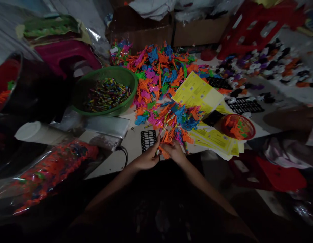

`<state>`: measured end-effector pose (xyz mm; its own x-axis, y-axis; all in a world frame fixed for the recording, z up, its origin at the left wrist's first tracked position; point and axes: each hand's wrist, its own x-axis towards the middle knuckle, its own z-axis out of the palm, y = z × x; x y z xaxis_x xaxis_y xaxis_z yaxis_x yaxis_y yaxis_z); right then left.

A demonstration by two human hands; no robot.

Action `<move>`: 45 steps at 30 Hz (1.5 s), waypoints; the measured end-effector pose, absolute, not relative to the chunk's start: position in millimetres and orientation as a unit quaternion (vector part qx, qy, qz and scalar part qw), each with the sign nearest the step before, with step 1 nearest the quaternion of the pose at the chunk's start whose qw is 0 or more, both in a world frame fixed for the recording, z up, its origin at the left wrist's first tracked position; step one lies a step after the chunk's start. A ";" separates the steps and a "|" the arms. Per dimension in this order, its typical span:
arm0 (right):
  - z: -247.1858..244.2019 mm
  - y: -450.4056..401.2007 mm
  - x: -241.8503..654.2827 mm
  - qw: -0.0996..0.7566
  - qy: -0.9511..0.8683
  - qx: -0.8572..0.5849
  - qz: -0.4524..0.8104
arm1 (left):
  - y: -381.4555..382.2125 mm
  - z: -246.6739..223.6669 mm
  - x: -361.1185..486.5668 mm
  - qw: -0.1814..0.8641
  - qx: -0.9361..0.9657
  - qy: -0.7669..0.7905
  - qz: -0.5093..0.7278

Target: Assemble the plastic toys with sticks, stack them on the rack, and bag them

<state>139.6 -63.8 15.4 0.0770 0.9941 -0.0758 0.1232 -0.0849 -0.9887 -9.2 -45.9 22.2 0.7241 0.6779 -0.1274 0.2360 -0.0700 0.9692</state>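
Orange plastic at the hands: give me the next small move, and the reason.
Probably turn the orange plastic slightly with the right hand, the left hand steady beside it: the hands are close together there, and the right fingers cover part of it.

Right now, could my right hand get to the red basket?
Probably yes: between the right hand and the red basket I see mainly flat yellow sheets, nothing tall. The fingers are on an orange piece, though, so that may need releasing first.
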 end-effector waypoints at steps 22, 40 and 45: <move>-25.2 -80.9 245.6 0.108 -0.544 -0.807 0.203 | 23.8 -58.9 -45.2 0.446 0.562 0.543 0.437; -62.4 -48.9 181.0 0.434 -0.523 -0.700 0.222 | 5.4 -72.8 -36.4 0.367 0.614 0.613 0.335; -41.1 -41.2 186.1 0.523 -0.485 -0.664 0.223 | 4.7 -71.3 -38.3 0.381 0.612 0.582 0.375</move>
